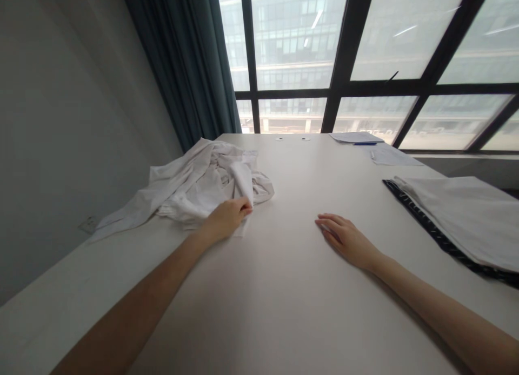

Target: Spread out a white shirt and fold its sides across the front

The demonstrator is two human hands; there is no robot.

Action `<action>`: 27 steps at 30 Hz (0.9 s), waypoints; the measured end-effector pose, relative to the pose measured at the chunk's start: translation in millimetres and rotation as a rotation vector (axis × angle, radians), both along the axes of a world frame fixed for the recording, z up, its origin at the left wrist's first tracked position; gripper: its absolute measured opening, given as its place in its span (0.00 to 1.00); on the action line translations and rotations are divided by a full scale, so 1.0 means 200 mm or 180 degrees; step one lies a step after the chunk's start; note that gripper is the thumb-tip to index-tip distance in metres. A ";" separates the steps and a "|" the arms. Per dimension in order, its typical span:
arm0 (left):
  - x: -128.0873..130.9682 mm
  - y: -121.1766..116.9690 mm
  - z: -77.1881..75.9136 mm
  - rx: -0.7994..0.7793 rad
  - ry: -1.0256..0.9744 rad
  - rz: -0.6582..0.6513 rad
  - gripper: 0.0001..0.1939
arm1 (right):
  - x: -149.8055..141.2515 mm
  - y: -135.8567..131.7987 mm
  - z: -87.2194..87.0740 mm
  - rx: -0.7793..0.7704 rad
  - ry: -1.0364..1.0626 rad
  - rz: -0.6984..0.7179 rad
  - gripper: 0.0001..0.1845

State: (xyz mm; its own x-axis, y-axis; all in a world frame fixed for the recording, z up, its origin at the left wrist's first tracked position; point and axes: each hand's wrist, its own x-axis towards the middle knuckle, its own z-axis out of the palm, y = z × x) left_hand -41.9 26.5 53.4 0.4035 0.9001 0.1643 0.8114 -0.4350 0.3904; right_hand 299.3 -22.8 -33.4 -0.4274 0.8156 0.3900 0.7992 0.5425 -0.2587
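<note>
A crumpled white garment (194, 183) lies heaped on the left part of the white table (284, 288), one end trailing over the left edge. My left hand (227, 218) is closed on a fold of this garment at its near right corner. My right hand (344, 237) rests flat on the bare tabletop to the right, fingers together and extended, holding nothing.
Folded white cloth (466, 215) lies over a dark patterned piece (438, 237) at the table's right edge. Papers and a blue pen (365, 140) sit at the far side by the window. A dark curtain (186, 67) hangs at the back left.
</note>
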 end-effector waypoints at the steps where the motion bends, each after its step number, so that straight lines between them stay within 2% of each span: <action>1: 0.02 -0.02 -0.02 -0.0016 0.0067 -0.0076 0.07 | 0.00 0.00 0.00 -0.0005 -0.0003 -0.0005 0.17; 4: 0.09 -0.08 -0.03 -0.0057 0.0043 -0.0235 0.07 | 0.00 0.00 0.00 0.0006 0.0032 -0.0009 0.17; 7: 0.16 -0.18 0.00 -0.0299 -0.0141 -0.0470 0.06 | 0.00 0.00 0.01 0.0017 0.0044 0.0001 0.17; 11: 0.24 -0.31 0.05 -0.0765 -0.0277 -0.1179 0.05 | 0.01 0.00 0.00 -0.0021 -0.0026 0.0002 0.17; 14: 0.25 -0.34 0.06 -0.0861 -0.0142 -0.1582 0.07 | 0.01 0.00 0.00 -0.0025 -0.0038 0.0011 0.17; 16: 0.22 -0.30 0.05 -0.0589 -0.0032 -0.1380 0.10 | 0.01 0.00 0.00 -0.0014 -0.0026 0.0011 0.17; 20: 0.10 -0.11 -0.03 0.0576 0.0221 -0.0501 0.12 | 0.00 0.00 0.00 -0.0022 -0.0036 0.0003 0.17; 23: -0.02 0.02 -0.12 0.1341 0.0834 -0.0163 0.17 | 0.00 0.00 0.00 -0.0023 -0.0062 0.0000 0.17; 25: -0.07 0.08 -0.16 0.1580 0.1095 -0.0042 0.13 | 0.00 -0.01 0.00 -0.0030 -0.0076 -0.0006 0.17; 27: -0.10 0.09 -0.17 0.1660 0.1197 -0.0120 0.10 | -0.01 -0.01 0.01 -0.0031 -0.0072 0.0013 0.18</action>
State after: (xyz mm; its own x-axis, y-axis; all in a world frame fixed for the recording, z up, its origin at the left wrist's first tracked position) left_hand -61.6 45.0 19.3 0.5485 0.7243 0.4177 0.8322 -0.5215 -0.1883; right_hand 297.5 -25.3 -30.6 -0.4395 0.8175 0.3722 0.8027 0.5434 -0.2458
